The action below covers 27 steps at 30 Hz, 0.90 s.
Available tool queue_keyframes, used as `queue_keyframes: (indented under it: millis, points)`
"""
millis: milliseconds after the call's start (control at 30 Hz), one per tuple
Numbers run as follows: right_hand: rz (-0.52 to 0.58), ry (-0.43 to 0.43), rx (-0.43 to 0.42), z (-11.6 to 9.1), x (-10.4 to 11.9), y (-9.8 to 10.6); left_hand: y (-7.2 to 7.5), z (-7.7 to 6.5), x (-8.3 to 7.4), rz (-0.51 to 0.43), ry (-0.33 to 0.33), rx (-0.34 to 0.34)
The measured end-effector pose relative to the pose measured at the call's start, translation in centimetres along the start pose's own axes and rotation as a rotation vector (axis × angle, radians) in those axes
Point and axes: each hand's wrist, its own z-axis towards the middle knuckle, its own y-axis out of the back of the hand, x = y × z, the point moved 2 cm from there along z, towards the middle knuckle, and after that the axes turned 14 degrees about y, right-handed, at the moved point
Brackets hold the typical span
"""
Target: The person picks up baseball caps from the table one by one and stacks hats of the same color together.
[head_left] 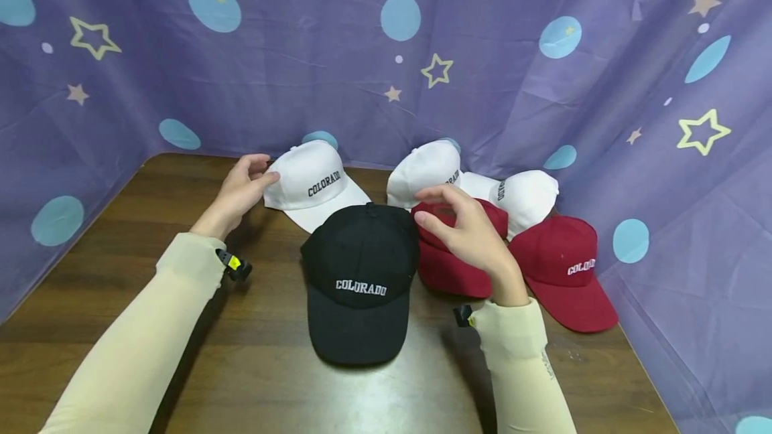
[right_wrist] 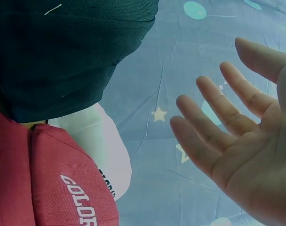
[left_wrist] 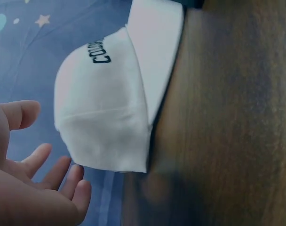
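Note:
My left hand [head_left: 238, 186] is beside the left white baseball cap [head_left: 310, 179], thumb and fingers spread near its crown. In the left wrist view, the relaxed fingers of this hand [left_wrist: 44, 183] lie just behind that cap [left_wrist: 105, 103]. A black cap [head_left: 362, 260] with "COLORADO" lettering sits in front, its brim facing me. Over a red cap [head_left: 452, 273], right of the black one, my right hand [head_left: 467, 230] hovers with loosely bent fingers. The right wrist view shows that hand [right_wrist: 246, 132] holding nothing, apart from the black cap [right_wrist: 67, 56].
Behind the red cap stand two more white caps, one in the middle [head_left: 419, 173] and one to the right [head_left: 527, 196]. Another red cap [head_left: 561, 253] lies near the right edge of the wooden table [head_left: 259, 353]. A purple patterned curtain [head_left: 301, 72] encloses the back and sides.

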Motion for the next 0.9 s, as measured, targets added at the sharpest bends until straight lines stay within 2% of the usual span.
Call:
queue_keyframes:
  millis: [167,333,533,633,733,900]
  points:
    - [-0.002,0.006,0.0,0.1,-0.1,-0.1,-0.1,0.9,0.5,-0.009,0.061,0.041]
    - [-0.006,-0.002,0.001,0.0,-0.2,0.0,-0.2,2.0,1.2,-0.045,0.127,0.124]
    - [-0.002,-0.009,0.004,0.0,-0.4,-0.1,-0.4,3.1,2.1,-0.165,0.188,0.265]
    - [-0.007,-0.008,0.006,-0.1,-0.5,0.0,-0.4,3.0,2.1,-0.212,0.184,0.308]
    - [-0.017,0.0,0.012,-0.1,-0.5,0.0,-0.3,2.4,1.6,-0.239,0.14,0.298]
    - [-0.023,0.006,0.014,0.0,-0.4,0.0,-0.1,0.9,-0.3,-0.183,0.034,0.176]
